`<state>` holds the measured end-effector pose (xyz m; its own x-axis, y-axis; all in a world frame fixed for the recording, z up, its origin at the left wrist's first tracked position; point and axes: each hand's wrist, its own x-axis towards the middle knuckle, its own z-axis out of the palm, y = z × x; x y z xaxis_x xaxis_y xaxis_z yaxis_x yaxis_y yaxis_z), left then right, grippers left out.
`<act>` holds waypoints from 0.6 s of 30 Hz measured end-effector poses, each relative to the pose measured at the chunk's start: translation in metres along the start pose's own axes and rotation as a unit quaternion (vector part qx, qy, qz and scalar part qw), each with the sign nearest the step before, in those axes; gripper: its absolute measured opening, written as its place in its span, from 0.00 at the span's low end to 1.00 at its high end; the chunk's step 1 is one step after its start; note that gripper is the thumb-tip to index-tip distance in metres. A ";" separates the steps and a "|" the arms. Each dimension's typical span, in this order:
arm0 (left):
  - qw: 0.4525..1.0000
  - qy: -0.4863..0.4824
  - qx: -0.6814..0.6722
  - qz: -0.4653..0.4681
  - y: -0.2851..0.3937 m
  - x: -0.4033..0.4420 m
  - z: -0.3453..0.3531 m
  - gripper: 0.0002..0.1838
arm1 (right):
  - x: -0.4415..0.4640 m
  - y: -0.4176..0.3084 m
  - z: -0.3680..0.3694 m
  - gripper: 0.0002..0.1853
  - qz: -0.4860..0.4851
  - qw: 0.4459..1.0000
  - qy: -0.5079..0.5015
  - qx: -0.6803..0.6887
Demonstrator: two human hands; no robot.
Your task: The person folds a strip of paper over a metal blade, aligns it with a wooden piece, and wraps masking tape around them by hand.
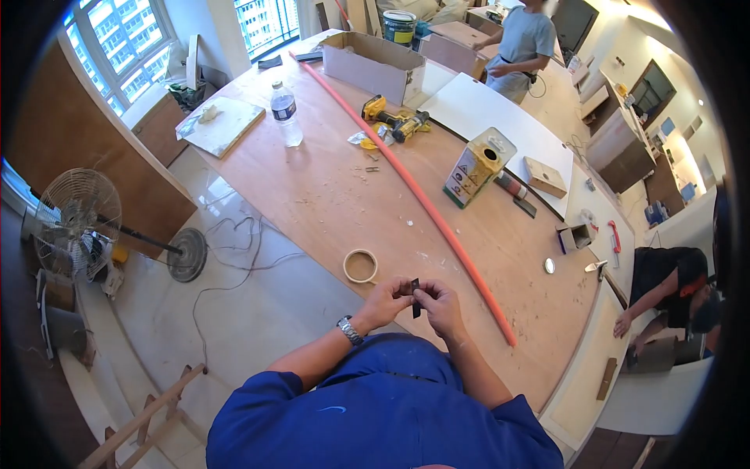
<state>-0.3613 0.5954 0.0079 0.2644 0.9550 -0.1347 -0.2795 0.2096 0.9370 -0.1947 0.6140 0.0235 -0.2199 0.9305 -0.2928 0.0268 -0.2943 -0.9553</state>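
Note:
My left hand (384,303) and my right hand (439,306) meet over the near edge of the wooden work table (312,195). Between their closed fingers is a small dark flat strip (416,309), held upright; its exact kind is too small to make out. A roll of masking tape (360,266) lies just beyond my left hand. To the right of my hands a long orange-red tube (445,227) runs diagonally across the table. A watch (349,330) is on my left wrist.
On the table are a water bottle (285,115), a yellow cordless drill (394,119), a metal can (478,168) and a cardboard box (371,66). A standing fan (78,211) is at left. One person (523,47) stands behind the table; another person (672,289) bends at right.

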 end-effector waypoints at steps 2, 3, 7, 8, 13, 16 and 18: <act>1.000 0.000 -0.002 0.005 -0.012 0.004 -0.004 0.16 | -0.001 -0.001 0.002 0.06 -0.007 1.000 0.003 -0.002; 1.000 -0.001 0.001 0.008 -0.012 0.005 -0.004 0.16 | -0.001 -0.002 0.002 0.06 -0.010 1.000 0.002 0.002; 1.000 0.020 0.020 0.012 -0.003 0.004 0.000 0.17 | -0.002 -0.008 0.004 0.07 -0.026 1.000 0.003 -0.005; 0.999 0.029 0.032 0.016 -0.002 0.004 -0.001 0.17 | -0.003 -0.009 0.005 0.07 -0.030 0.999 0.009 -0.010; 0.997 0.046 0.067 0.007 -0.004 0.002 -0.001 0.20 | -0.003 -0.017 -0.001 0.09 -0.037 0.992 0.008 -0.121; 0.999 0.033 0.037 0.015 -0.005 0.003 -0.003 0.20 | -0.002 -0.014 -0.004 0.09 -0.036 0.995 0.017 -0.087; 0.999 0.025 0.043 -0.005 -0.004 0.003 -0.003 0.20 | -0.003 -0.009 -0.006 0.09 -0.024 0.998 0.017 -0.051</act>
<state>-0.3623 0.5986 0.0023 0.2198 0.9625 -0.1589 -0.1963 0.2032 0.9592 -0.1889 0.6151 0.0328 -0.1893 0.9508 -0.2451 0.1167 -0.2261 -0.9671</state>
